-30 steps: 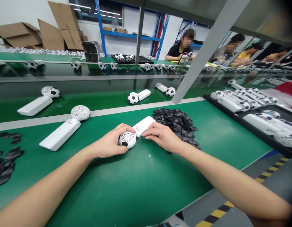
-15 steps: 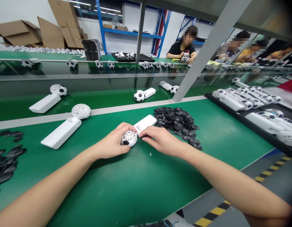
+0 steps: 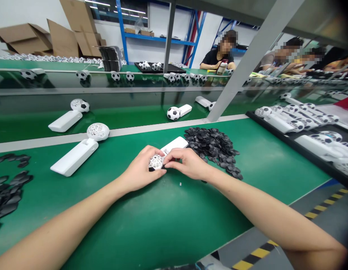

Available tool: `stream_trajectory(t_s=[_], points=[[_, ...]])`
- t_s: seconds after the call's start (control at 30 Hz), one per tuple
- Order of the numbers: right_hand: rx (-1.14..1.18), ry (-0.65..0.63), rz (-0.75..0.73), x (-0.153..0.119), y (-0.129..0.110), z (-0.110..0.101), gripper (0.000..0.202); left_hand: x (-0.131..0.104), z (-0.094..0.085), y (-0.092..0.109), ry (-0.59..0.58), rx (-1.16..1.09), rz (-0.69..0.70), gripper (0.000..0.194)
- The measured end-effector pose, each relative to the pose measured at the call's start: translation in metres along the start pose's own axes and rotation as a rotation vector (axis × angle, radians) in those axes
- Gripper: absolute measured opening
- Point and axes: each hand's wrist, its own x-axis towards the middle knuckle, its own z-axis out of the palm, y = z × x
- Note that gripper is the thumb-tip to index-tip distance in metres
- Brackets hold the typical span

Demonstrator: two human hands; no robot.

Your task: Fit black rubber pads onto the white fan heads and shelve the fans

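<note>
My left hand point(image 3: 142, 167) is closed around the ball-shaped head of a white handheld fan point(image 3: 156, 162) with a football pattern. The fan's white handle point(image 3: 175, 144) points away to the right on the green bench. My right hand point(image 3: 187, 163) pinches a small black patch point(image 3: 164, 166) against the right side of the head; the fingertips hide most of it. Beyond my right hand lies a pile of black patches point(image 3: 211, 146). Left of my hands rests another white fan point(image 3: 75, 156), its head without visible black patches.
More black patches point(image 3: 10, 195) lie at the left edge. Fans point(image 3: 65, 120) ride a green belt behind the bench. A black tray point(image 3: 289, 140) of fans stands at right, near a slanted grey post point(image 3: 238, 71). Several people, one a co-worker point(image 3: 216, 58), sit across.
My right hand has moved slightly left, bringing the black patch against the fan's head. Fans on the near belt have shifted right; those on the far belt have shifted left.
</note>
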Motion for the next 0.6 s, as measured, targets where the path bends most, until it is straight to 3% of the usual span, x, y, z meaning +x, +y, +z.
stream_trajectory(t_s=[0.3, 0.4, 0.5, 0.6], points=[[0.012, 0.014, 0.138, 0.009, 0.010, 0.004, 0.009, -0.003, 0.009, -0.001, 0.128, 0.018, 0.047, 0.024], [0.000, 0.096, 0.094, 0.011, 0.009, -0.001, 0.014, 0.017, 0.008, -0.012, 0.196, 0.084, 0.115, 0.027], [-0.117, 0.217, 0.049, 0.008, 0.010, -0.015, 0.015, 0.057, -0.009, -0.030, 0.312, 0.195, 0.099, 0.033], [-0.232, 0.283, 0.079, -0.005, 0.015, -0.035, 0.012, 0.087, -0.043, -0.045, 0.441, 0.260, 0.037, 0.052]])
